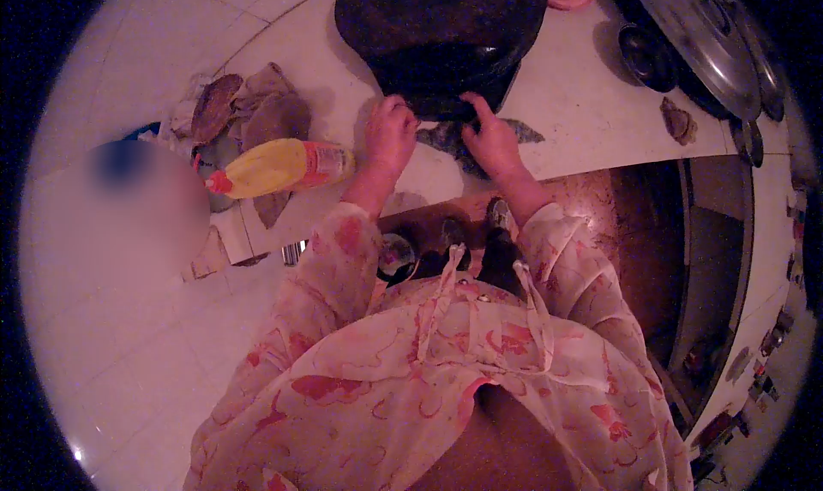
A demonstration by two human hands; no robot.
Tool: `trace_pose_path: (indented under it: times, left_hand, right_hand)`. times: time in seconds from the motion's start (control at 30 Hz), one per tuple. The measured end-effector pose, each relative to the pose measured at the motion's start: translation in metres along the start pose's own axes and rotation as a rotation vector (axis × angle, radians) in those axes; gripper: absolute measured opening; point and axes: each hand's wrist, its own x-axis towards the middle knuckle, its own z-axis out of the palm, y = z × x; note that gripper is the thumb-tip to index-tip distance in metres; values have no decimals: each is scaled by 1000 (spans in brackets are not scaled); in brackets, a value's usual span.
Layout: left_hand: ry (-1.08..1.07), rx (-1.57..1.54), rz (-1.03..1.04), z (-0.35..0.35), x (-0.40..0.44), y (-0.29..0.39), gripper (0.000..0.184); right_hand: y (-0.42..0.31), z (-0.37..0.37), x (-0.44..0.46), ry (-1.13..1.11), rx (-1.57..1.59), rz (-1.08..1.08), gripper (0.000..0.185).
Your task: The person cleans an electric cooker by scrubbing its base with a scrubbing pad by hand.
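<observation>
- Apparently rigid and bulky, the dark round vessel (441,32) sits on the pale counter (566,97), straight ahead of the person, its near edge between the two hands.
- Its size and thick look suggest real weight, so it probably handles as a heavy, stiff body rather than a fragile one; the shiny patch near the front may be slippery if wet or greasy.
- The left hand (392,140) has its fingers bent at the near left edge, and the right hand (493,141) reaches its fingers to the near right edge. Whether either grip is clenched on the rim or only touching it, I cannot tell.
- The best hold is likely low on opposite sides, under the wide top, with both palms sharing the load.
- A limp grey cloth (467,152) lies just below the near edge, by the right hand; it looks soft and easy to bunch.
- Whether the vessel is lidded or hollow, and what it might contain, is too dark to tell.
- The yellow bottle (270,167) with a red cap lies beside the left forearm; it looks light, squeezable and smooth, best taken around its middle. Its fill level does not show.
- The small black bowl (647,58) stands off to the right; its contents cannot be made out.
</observation>
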Motion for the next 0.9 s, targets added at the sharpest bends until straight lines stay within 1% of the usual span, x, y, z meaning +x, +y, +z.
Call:
trace_pose_path:
  times: [0.07, 0.13, 0.17, 0.23, 0.33, 0.47, 0.53, 0.67, 0.73, 0.87, 0.9]
  left_hand:
    - [35, -28, 10, 5, 1, -2, 26]
    - [106, -200, -43, -1, 2, 9, 28]
    - [106, -199, -45, -2, 2, 12, 28]
    - [16, 7, -63, 2, 5, 14, 31]
    - [79, 44, -3, 6, -1, 15, 33]
    - [68, -19, -40, 7, -2, 13, 32]
    - [9, -16, -27, 1, 2, 15, 33]
    - [34, -21, -11, 6, 3, 9, 32]
    - [21, -69, -24, 7, 4, 8, 31]
    - [27, -62, -44, 5, 6, 11, 30]
    - [50, -82, -98, 7, 5, 12, 30]
  right_hand:
    - [2, 0, 1, 14, -19, -4, 49]
    - [2, 2, 0, 58, 46, -65, 49]
    - [1, 2, -1, 56, 46, -66, 49]
    - [-1, -2, 0, -21, -18, 12, 49]
    - [-1, 0, 0, -1, 28, -2, 48]
    - [1, 0, 1, 9, -3, -25, 48]
    - [0, 0, 0, 37, 23, -31, 48]
    - [1, 1, 1, 24, -3, -11, 48]
    - [1, 1, 1, 9, -1, -5, 48]
    - [1, 1, 1, 15, 2, -15, 49]
    - [1, 1, 1, 17, 12, -10, 49]
